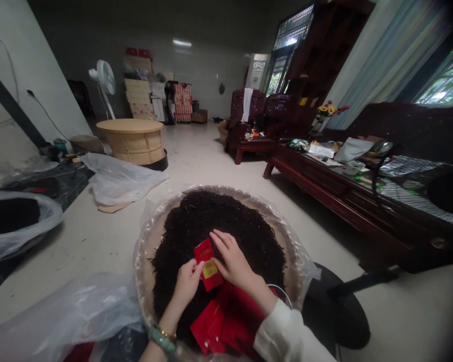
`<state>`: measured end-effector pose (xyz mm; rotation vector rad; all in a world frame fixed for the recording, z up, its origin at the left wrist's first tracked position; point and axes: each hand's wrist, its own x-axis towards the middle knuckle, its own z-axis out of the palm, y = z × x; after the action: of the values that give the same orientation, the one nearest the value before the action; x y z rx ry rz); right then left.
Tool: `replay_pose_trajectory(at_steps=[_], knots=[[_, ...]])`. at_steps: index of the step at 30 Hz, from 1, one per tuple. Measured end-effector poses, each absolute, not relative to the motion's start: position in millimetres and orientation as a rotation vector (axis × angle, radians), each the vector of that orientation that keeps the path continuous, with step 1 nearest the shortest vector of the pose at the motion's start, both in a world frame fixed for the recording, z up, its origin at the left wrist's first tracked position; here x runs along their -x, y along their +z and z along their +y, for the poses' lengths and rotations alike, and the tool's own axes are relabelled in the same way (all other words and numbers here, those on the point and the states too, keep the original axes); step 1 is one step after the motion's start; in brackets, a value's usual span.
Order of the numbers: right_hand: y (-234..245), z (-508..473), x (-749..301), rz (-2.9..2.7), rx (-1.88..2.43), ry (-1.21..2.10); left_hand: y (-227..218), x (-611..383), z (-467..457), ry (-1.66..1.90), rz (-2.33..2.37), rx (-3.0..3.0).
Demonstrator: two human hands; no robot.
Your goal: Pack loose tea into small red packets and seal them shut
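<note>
A small red packet [204,251] with a yellow label is held above a wide round basket [145,261] lined with clear plastic. Dark, thin dried leaves that look like loose tea [226,213] fill the basket. My left hand [187,281] pinches the packet's left edge between thumb and fingers. On its right side, my right hand [232,259] grips it, thumb near the label and fingers stretched along the upper edge. More red packets [207,324] lie at the near side of the basket, partly under my right forearm. Whether the held packet contains anything cannot be seen.
Clear plastic sheeting [71,317] lies left of the basket, and a plastic-lined container [22,246] of dark material stands farther left. A black round stand base [340,306] is close on the right. Beyond are a long wooden table [324,191] and a round woven table [132,141].
</note>
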<state>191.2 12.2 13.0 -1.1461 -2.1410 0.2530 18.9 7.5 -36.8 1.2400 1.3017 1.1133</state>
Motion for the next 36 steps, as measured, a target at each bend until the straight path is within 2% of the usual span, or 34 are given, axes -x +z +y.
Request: replay_pose_trajectory(at_steps=[6, 13, 27, 36], knots=[[6, 20, -179, -2.317, 1.017, -0.079, -38, -18, 3, 1.035, 1.311, -1.355], [7, 19, -181, -2.278, 1.020, -0.105, -35, -18, -2, 0.945, 1.263, -1.386], [17, 9, -181, -2.255, 0.931, 0.547, -5, -8, 4, 0.971, 1.135, -0.995], [26, 2, -177, -2.392, 1.044, 0.816, 8, -5, 0, 1.040, 1.273, -1.415]])
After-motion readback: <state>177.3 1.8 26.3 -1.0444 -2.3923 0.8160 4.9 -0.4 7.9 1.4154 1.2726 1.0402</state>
